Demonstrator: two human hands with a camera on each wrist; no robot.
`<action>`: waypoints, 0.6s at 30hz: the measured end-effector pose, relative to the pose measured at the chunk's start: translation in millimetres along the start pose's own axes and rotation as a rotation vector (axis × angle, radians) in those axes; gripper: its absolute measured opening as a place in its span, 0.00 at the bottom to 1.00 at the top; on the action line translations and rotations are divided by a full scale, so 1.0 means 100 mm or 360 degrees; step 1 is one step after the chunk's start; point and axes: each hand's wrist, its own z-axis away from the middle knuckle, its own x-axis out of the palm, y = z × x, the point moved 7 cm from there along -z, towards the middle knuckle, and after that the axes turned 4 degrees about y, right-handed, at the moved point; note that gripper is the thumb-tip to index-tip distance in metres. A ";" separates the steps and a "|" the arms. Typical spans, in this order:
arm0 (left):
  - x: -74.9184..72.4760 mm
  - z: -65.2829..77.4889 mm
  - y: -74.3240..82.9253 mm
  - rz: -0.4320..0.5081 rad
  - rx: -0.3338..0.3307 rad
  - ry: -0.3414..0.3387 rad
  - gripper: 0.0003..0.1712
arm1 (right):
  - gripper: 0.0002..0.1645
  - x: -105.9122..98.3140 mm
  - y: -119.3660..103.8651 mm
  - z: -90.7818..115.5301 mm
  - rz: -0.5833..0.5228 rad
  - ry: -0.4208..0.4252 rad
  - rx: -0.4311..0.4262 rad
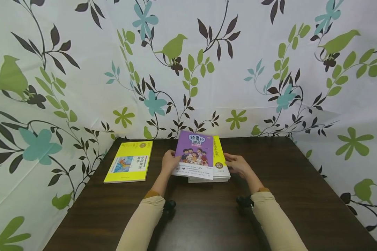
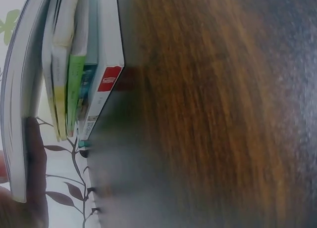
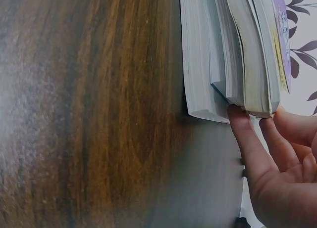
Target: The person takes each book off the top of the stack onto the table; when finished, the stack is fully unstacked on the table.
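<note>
I've got the left hand [image 1: 170,162] gripping the purple book [image 1: 194,153] over the stack [image 1: 220,160]; the right hand [image 1: 238,164], fingers unclenched, touches that stack's side.

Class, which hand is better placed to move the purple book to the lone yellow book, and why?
Probably the left hand: it holds the purple book and is nearer the lone yellow book. The right hand touches the stack's right side.

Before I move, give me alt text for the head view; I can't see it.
A left hand holds a purple book over a stack of books, while the right hand touches the stack's right side. A yellow book lies apart on the left of the dark table, before a patterned backdrop.
</note>
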 end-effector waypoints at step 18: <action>-0.33 0.06 -0.30 0.0122 -0.0249 -0.0090 0.25 | 0.33 -0.02 -0.04 0.01 0.0026 -0.0019 0.0017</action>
